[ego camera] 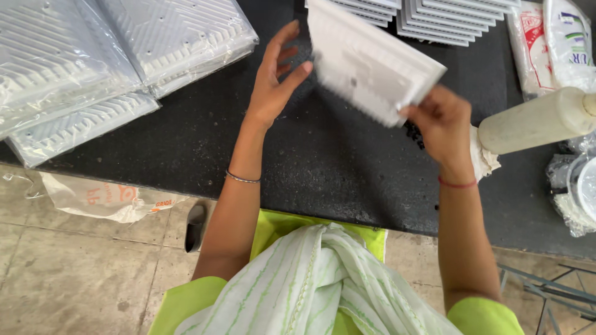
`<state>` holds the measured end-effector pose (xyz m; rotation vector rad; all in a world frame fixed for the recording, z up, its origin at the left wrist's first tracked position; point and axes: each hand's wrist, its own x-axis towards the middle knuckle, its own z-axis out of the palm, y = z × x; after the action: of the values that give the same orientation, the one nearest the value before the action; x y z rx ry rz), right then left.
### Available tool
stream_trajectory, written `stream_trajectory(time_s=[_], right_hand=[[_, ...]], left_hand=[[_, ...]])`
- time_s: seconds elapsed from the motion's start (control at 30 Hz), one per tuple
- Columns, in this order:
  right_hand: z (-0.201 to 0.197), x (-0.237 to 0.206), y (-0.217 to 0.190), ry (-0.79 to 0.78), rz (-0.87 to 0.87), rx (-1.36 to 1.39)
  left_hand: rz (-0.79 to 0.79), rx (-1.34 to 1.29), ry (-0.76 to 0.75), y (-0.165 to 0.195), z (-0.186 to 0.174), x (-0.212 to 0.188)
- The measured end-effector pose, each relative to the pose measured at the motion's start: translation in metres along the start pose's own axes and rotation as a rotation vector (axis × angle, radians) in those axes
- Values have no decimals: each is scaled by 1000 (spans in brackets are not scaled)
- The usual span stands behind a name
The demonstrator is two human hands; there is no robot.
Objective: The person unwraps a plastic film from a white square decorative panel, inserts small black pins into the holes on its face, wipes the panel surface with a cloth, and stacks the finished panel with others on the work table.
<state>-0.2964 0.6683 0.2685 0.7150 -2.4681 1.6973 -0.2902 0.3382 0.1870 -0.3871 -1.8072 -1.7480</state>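
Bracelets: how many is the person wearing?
2. A thin silver bangle circles the left wrist, and a red thread band circles the right wrist. None other shows.

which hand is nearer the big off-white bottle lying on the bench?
Right. The right hand sits just left of the bottle, gripping the white panel; the left hand is across the panel, much farther away.

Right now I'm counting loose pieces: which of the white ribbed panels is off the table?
The white panel held up by the right hand; the left hand touches its edge. The stacked panels and bagged panels lie on the black table.
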Motion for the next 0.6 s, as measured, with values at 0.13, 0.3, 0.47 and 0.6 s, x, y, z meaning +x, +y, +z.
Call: stream_trajectory(time_s=[0.13, 0.3, 0.47, 0.6], right_hand=[[30, 70, -18, 104, -459, -520], [70, 167, 10, 132, -779, -819], [92, 245, 65, 94, -784, -1056], [103, 280, 99, 98, -759, -1085]], left_hand=[[-216, 70, 127, -28, 3, 3], [-291, 222, 139, -43, 1, 0], [-334, 279, 176, -43, -9, 5], [-374, 264, 212, -45, -12, 13]])
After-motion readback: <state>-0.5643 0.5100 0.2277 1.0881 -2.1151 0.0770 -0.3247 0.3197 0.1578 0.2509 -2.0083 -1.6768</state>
